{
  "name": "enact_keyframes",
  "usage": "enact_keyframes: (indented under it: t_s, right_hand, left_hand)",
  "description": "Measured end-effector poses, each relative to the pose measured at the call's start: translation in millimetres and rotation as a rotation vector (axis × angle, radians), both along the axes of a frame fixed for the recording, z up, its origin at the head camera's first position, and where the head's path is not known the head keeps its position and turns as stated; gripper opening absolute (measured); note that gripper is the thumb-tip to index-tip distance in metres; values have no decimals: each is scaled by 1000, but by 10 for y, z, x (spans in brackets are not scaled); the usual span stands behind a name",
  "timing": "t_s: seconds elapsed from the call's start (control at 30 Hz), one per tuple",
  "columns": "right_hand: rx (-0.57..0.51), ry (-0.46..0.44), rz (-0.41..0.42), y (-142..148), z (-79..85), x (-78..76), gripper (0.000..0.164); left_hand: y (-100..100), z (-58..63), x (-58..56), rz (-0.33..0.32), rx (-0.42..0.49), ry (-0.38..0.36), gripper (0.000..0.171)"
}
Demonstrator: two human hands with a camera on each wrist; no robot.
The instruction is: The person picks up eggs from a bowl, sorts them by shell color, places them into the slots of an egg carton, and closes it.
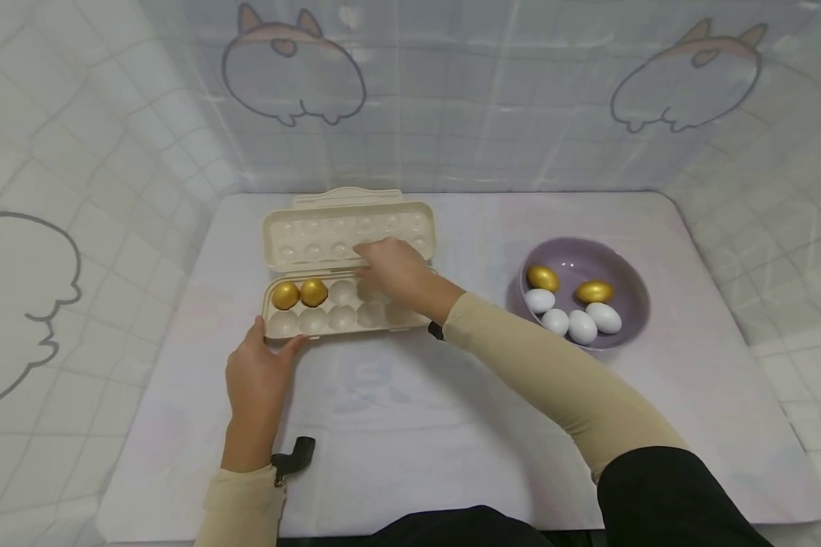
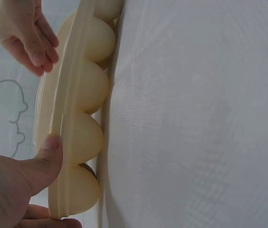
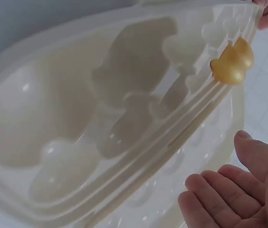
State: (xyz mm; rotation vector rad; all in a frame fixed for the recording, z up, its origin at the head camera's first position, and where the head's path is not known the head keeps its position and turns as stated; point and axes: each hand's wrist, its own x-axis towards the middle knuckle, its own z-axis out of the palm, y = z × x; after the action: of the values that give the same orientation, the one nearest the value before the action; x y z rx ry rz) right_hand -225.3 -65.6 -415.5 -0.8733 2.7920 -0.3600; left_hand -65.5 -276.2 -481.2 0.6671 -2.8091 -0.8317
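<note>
A cream egg carton [image 1: 343, 317] lies with its lid [image 1: 349, 235] folded back behind it. Two gold eggs [image 1: 313, 292] sit side by side in the back row's left cups; the front-row cups that show hold no eggs. My left hand [image 1: 258, 376] grips the carton's left end, thumb on the front rim [image 2: 53, 147] and fingers round the corner. Over the right half of the carton, my right hand [image 1: 400, 275] hovers with nothing in it. Its fingers [image 3: 219, 194] are relaxed and its thumb stands apart from them in the right wrist view.
At the right stands a purple bowl [image 1: 632, 281] holding two gold eggs [image 1: 594, 292] and several white eggs [image 1: 581, 327]. A white cloth [image 1: 397, 433] covers the table. Curtains with cartoon animals [image 1: 294, 68] hang behind and on the left.
</note>
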Motion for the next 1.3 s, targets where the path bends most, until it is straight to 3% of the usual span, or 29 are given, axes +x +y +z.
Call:
enact_keyframes:
  t_s: [0.27,0.5,0.67,1.3]
  right_hand:
    - [20,39,4,177,19,-46,29]
    - [24,11,-37,336,31,-89,40]
    - [11,25,-52,428,22,-115,38]
    - [-34,-5,-146,740,105,-171,44]
  left_hand:
    - [-71,-9,2,7,5,-6,91]
    - [-109,3,-22,17,9,-31,92]
    - [-142,12,-28,16,4,-30,92]
    - [-233,-39,-24,-1,-27,26,88]
